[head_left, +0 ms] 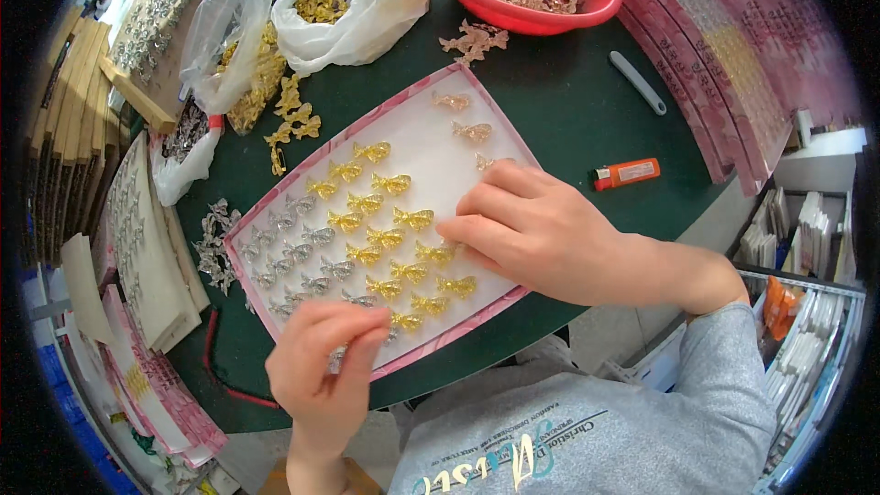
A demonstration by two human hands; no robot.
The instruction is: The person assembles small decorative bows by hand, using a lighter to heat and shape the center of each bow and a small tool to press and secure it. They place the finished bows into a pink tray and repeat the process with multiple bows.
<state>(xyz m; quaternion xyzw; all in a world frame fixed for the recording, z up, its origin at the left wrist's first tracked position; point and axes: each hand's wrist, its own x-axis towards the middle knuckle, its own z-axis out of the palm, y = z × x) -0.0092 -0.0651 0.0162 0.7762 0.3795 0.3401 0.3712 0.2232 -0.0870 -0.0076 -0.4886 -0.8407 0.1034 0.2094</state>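
A white board (431, 160) with a pink patterned border lies tilted on the table. Rows of small fish- or bow-shaped metal pieces cover much of it: silver pieces (318, 236) at the left, gold pieces (386, 237) in the middle. Several rose-gold pieces (472, 131) run along the right side. My right hand (541, 234) rests over the board's right part, fingers bent, thumb and forefinger together beside the gold rows. Its farther curled fingers partly cover one rose-gold piece. My left hand (325, 367) hovers at the near edge in a pinch; anything inside is hidden.
A red bowl (600, 9) of rose-gold pieces and a white bag (385, 23) of gold ones stand at the back. An orange lighter (627, 173) and a grey-handled tool (638, 82) lie right. Stacked pink-edged boards (687, 64) stand far right; loose silver pieces (216, 243) lie left.
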